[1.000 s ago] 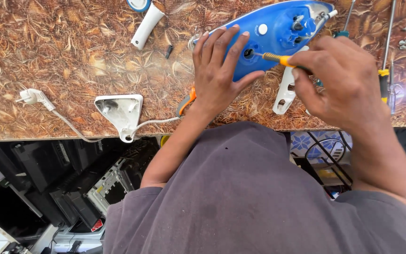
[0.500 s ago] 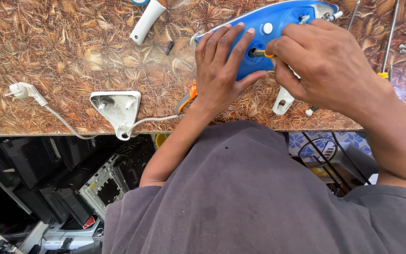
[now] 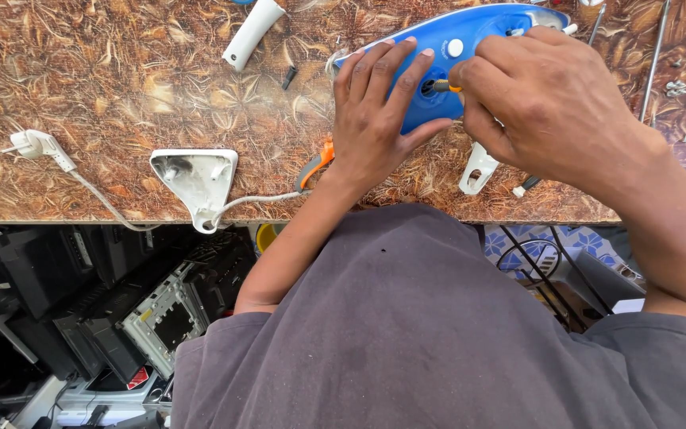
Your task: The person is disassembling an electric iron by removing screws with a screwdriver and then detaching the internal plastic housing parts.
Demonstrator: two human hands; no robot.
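Blue plastic iron housing (image 3: pixel 446 63) lies on the desk (image 3: pixel 105 87), both hands at work on it.

Left hand (image 3: pixel 375 119) lies flat with fingers spread across the near end of the housing, pressing it down and gripping nothing. Right hand (image 3: pixel 541 103) is closed round a screwdriver (image 3: pixel 441 85); only its yellow-orange shaft shows, with the tip set into a dark recess in the housing beside a white round button (image 3: pixel 455 48). White triangular cover (image 3: pixel 194 179) lies well apart to the left, its grey cord (image 3: pixel 260 200) trailing off the desk edge. White plug (image 3: pixel 37 145) lies further left. White cylindrical handle piece (image 3: pixel 252 33) lies near the far edge. White bracket (image 3: pixel 476 168) lies just beside the right wrist.
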